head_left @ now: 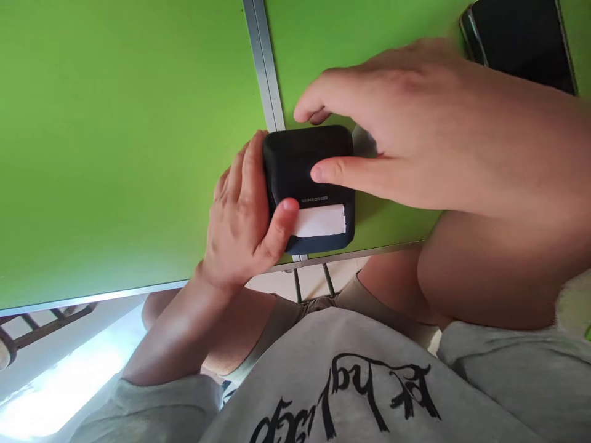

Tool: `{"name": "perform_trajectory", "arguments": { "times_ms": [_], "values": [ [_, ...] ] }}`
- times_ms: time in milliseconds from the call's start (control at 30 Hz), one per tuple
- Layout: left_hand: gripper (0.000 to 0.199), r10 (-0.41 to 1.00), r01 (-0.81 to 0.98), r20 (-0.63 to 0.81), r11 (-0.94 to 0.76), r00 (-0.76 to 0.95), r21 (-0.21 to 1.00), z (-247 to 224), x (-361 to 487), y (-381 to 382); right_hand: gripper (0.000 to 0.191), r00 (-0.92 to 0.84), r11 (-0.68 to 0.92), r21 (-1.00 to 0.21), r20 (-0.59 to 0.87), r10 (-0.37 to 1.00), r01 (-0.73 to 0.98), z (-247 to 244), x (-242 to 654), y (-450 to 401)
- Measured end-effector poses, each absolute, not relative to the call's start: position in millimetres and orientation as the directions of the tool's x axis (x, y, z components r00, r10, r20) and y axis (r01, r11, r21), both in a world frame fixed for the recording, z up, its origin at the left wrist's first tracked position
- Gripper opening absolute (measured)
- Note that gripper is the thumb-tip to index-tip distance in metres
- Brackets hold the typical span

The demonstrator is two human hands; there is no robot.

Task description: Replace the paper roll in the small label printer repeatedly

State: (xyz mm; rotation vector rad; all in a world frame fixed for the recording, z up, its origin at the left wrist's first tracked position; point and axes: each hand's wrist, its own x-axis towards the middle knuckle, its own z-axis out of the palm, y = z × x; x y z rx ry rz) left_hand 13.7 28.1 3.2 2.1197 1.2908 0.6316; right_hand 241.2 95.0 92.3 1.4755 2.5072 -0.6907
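Observation:
A black label printer (300, 157) marked NIIMBOT rests near the front edge of the green table (115, 154). From its front slot a strip of white label paper (321, 220) sticks out. My left hand (242, 215) is wrapped around the printer's left side, its thumb lying over the left end of the strip. Above the printer's right part, my right hand (415, 129) has thumb and fingers spread apart. Whether that thumb touches the lid I cannot tell. A greyish patch beside the printer, under my right hand, is too hidden to name.
At the top right lies a dark flat object (521, 40), partly cut off by the frame. A metal seam (265, 61) runs across the tabletop behind the printer. My legs are below the table's front edge.

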Motion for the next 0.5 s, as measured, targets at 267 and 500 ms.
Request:
{"name": "perform_trajectory", "arguments": {
  "times_ms": [267,500],
  "values": [
    [0.127,0.874,0.741,0.144,-0.471,0.463,0.478,-3,4,-9,0.047,-0.504,0.389,-0.350,-0.349,0.790,0.852,89,253,90],
    [0.121,0.858,0.721,0.193,-0.507,0.476,0.473,-4,0,-7,0.048,-0.441,0.321,-0.334,-0.394,0.807,0.886,94,242,83]
  ]
}}
